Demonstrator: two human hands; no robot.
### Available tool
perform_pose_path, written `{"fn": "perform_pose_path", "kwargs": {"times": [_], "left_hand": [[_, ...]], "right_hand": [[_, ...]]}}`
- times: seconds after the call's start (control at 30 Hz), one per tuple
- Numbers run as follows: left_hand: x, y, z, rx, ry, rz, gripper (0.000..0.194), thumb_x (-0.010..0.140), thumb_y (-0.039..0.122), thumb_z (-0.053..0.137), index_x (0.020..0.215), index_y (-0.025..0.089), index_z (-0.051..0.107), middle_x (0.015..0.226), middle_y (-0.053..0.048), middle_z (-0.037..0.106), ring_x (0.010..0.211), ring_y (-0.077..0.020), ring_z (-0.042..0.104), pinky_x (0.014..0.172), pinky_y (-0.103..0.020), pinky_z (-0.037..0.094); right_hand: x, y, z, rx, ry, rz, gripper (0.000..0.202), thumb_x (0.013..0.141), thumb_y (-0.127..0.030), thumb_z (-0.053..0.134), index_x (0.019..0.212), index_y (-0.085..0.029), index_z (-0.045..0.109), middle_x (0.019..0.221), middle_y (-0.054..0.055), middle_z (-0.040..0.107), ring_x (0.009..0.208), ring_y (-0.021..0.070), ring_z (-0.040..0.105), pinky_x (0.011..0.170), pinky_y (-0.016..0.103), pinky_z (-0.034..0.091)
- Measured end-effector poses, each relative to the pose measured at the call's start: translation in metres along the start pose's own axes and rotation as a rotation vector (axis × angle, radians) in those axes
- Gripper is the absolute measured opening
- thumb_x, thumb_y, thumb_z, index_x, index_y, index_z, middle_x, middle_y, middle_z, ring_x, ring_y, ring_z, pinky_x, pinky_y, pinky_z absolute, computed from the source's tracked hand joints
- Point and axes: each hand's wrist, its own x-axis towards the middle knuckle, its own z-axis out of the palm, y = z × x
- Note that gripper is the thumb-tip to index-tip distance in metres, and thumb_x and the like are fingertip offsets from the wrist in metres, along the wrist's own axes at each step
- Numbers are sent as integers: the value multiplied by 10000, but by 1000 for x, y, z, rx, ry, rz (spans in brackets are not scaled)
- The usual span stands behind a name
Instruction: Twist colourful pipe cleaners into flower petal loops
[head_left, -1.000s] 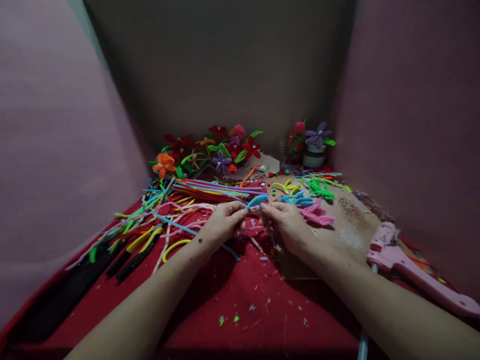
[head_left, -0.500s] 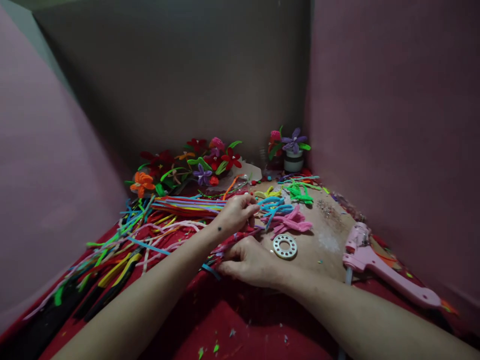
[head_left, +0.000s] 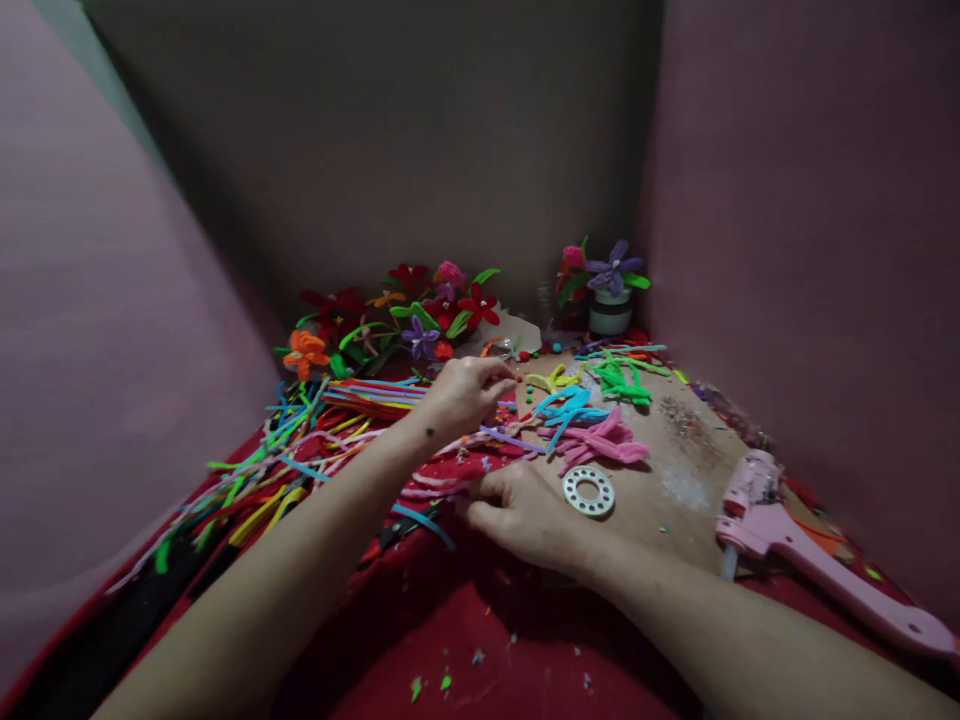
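thin, fuzzy pink stems [head_left: 433, 486] curve beside the bent right hand [head_left: 517, 512].

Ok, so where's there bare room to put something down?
Mainly the cardboard between the white ring and pink glue gun, bar a small scrap. The red cloth between the forearms is open too, with scattered scraps. Crowded: the left side, with pipe cleaners; the back, with fuzzy flowers; and behind the ring, with pink loops.

1 pink glue gun [head_left: 814, 550]
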Motion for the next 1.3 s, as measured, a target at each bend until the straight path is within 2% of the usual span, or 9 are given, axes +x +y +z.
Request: {"fn": "perform_pose_path", "kwargs": {"times": [0.17,0.27,0.43,0.63,0.77,0.87,0.97,1.13,1.3], "left_hand": [[-43,-42,-55,266,-263,74,178,711,226,497,734,171,665,660,6,613,625,-109,529,564,-177,362],[-69,-76,-74,477,-321,46,229,701,149,450,750,193,669,696,-3,614,637,-110,513,597,-191,355],[-98,-119,-84,674,-343,-8,290,647,75,432,754,211,666,816,-38,604,778,-156,524,705,-239,363],[-110,-134,-83,750,-220,-5,221,731,175,429,636,175,629,747,-64,563,722,-163,483,664,-260,355],[-112,-125,-93,639,-100,33,208,772,213,399,648,182,564,722,-38,561,715,-150,476,659,-241,367],[-113,-103,-97,530,140,-20,155,783,283,431,751,186,548,748,-25,577,698,-149,503,646,-242,389],[-110,-72,-81,455,330,51,136,807,270,438,819,182,542,793,-21,587,724,-141,527,682,-239,400],[-96,-34,-26,644,264,327,167,841,194,406,762,168,551,734,-41,569,720,-163,495,630,-259,397],[-84,-20,6,815,236,508,137,822,141,436,757,146,557,746,-71,582,731,-197,472,643,-308,414]], "right_hand": [[3,2,-1,19,84,11,327,766,-300,462,483,-171,360,470,-47,295,472,71,294,460,229,199],[3,4,1,42,61,8,334,783,-340,463,504,-177,377,481,-44,311,477,76,300,460,232,205],[0,2,2,56,40,27,345,785,-360,474,505,-177,391,475,-42,331,464,75,305,449,230,218],[-1,-1,0,158,61,84,299,783,-331,478,530,-171,474,452,-37,425,425,74,375,430,220,269],[2,-3,-3,284,140,154,294,763,-313,502,508,-167,486,419,-37,447,380,73,404,400,211,290],[5,-3,-3,393,163,198,289,740,-313,531,496,-161,500,393,-46,442,344,63,383,372,203,274],[7,-1,-1,511,88,190,307,737,-353,550,511,-145,541,409,-34,478,343,53,377,360,195,259],[7,-2,1,729,104,152,324,723,-402,595,933,-158,629,589,-10,611,393,60,453,388,190,321],[12,6,-2,842,321,129,272,657,-377,672,603,-115,623,525,-9,574,413,57,453,421,198,336]]}}
